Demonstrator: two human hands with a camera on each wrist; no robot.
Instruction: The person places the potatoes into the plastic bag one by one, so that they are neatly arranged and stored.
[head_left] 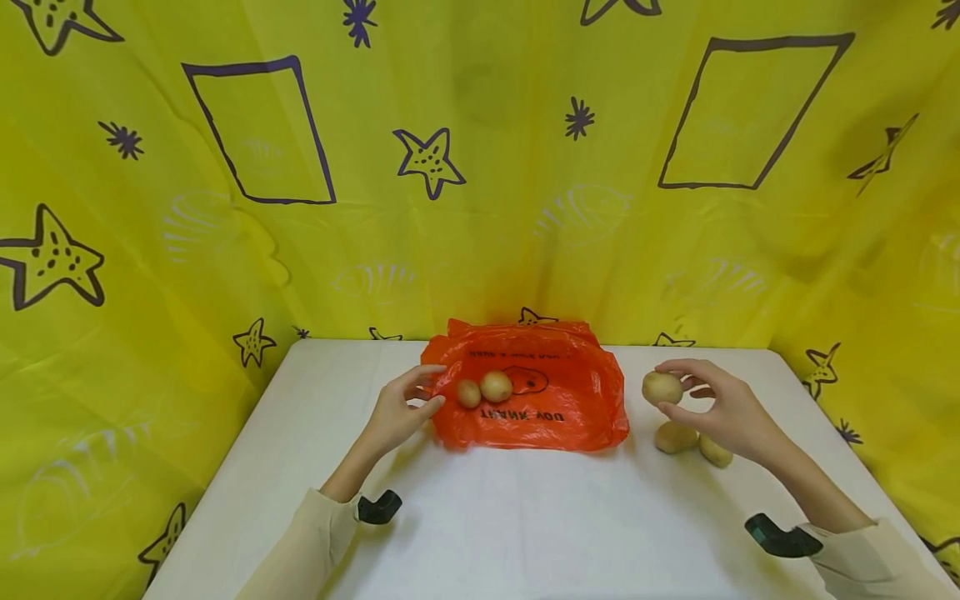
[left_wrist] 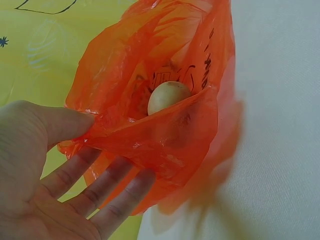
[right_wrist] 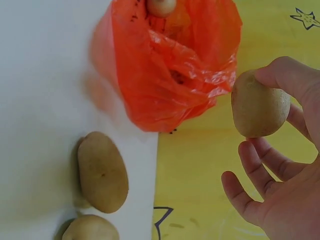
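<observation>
A red plastic bag (head_left: 577, 408) with dark print lies spread open on the table, two small potatoes (head_left: 496, 386) inside it. My left hand (head_left: 397, 412) holds the bag's left edge, thumb on the near side of the film and fingers behind it, as the left wrist view shows. Off the bag's right side, my right hand (head_left: 723, 408) pinches a roundish potato (right_wrist: 260, 104) between thumb and fingertips, raised above the table. Below that hand, two more potatoes lie on the tabletop, an oblong one (right_wrist: 102, 172) and another (right_wrist: 91, 229) partly cut off in the right wrist view.
The white table (head_left: 495, 525) runs back to a yellow curtain (head_left: 495, 225) printed with stars and fish, which also hangs along both sides. Dark bands (head_left: 378, 507) are worn at both wrists, over light sleeves.
</observation>
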